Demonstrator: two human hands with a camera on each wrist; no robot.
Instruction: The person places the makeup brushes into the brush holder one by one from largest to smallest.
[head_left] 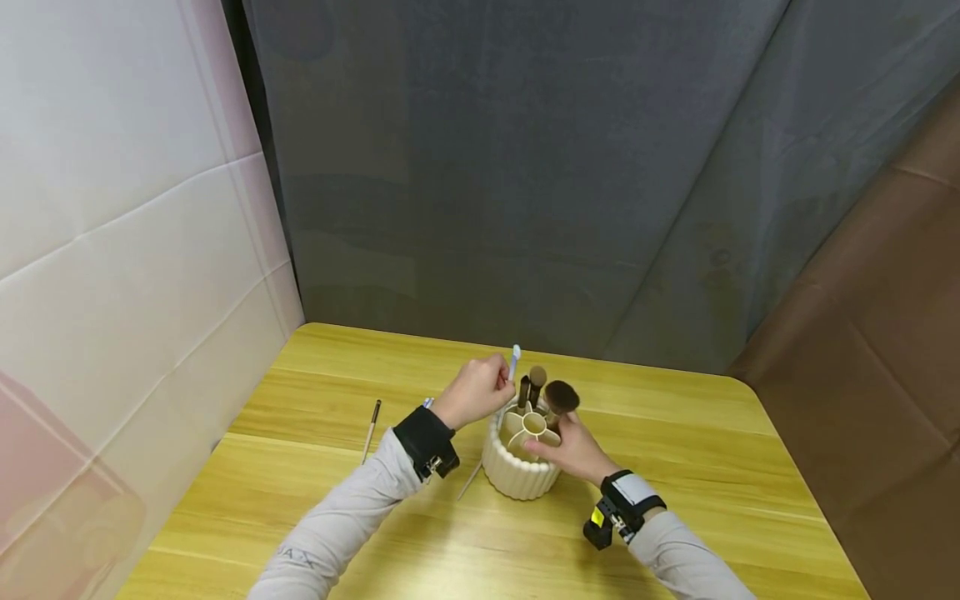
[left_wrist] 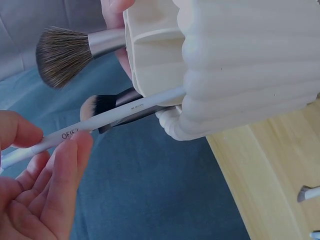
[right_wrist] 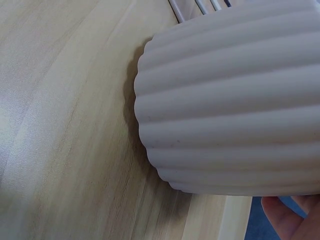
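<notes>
A cream ribbed brush holder [head_left: 521,477] [left_wrist: 240,65] [right_wrist: 235,100] stands on the wooden table [head_left: 675,433]. My right hand [head_left: 561,447] grips its near right rim, fingertips [right_wrist: 290,215] showing below the wall. My left hand [head_left: 498,382] [left_wrist: 52,142] pinches a white-handled brush [head_left: 514,360] [left_wrist: 115,116] whose lower end enters the holder on the left. A large brown powder brush [head_left: 561,396] [left_wrist: 62,55], a flat brush [left_wrist: 107,107] and a smaller round brush [head_left: 537,377] stand in the compartments.
A brown-handled brush [head_left: 371,429] lies on the table left of my left forearm; a thin white handle [head_left: 470,481] lies beside the holder's base. A white panel stands on the left, a grey curtain behind, brown sheeting to the right.
</notes>
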